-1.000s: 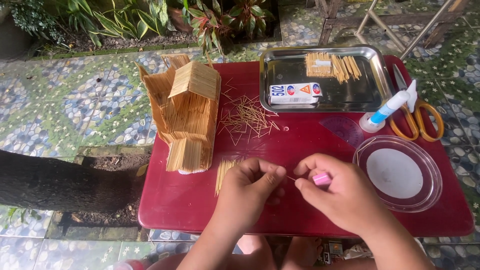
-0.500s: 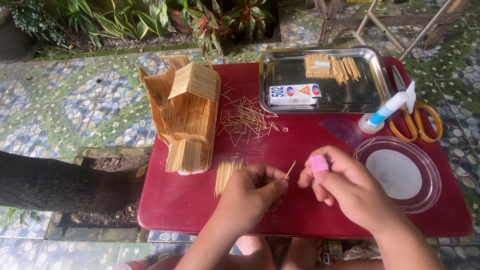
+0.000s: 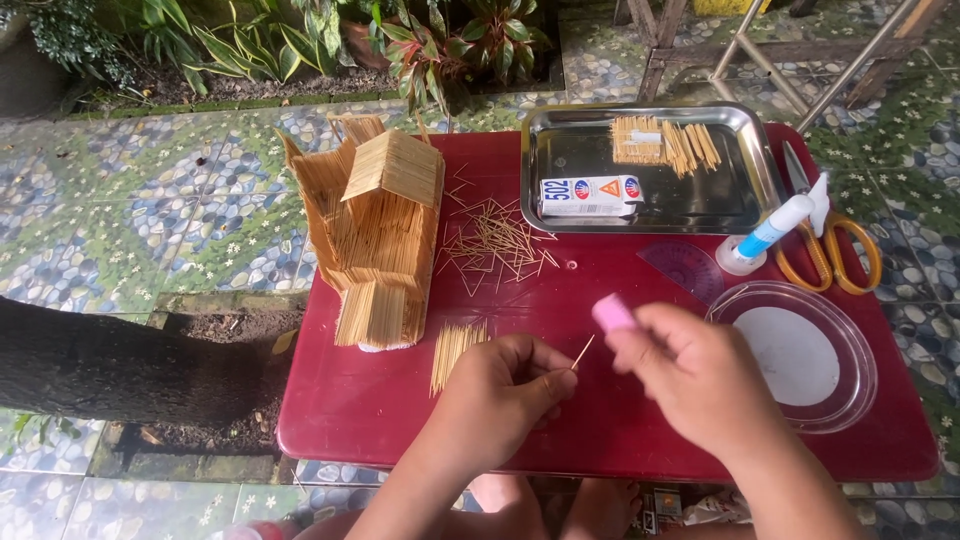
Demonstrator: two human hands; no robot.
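Over the red counter (image 3: 340, 410), the left hand (image 3: 500, 395) has its grip pinched closed on a single toothpick (image 3: 583, 352), tip raised toward the right hand (image 3: 700, 375), whose grip is closed around a small pink piece (image 3: 612, 312). A toothpick house (image 3: 375, 235) stands left, within easy reach, with loose toothpicks (image 3: 495, 245) scattered beside it.

One head-worn view, looking steeply down from close above the hands onto the red table (image 3: 700, 430), which fills the frame; patterned floor tiles (image 3: 150, 220) and plants (image 3: 420, 40) beyond.
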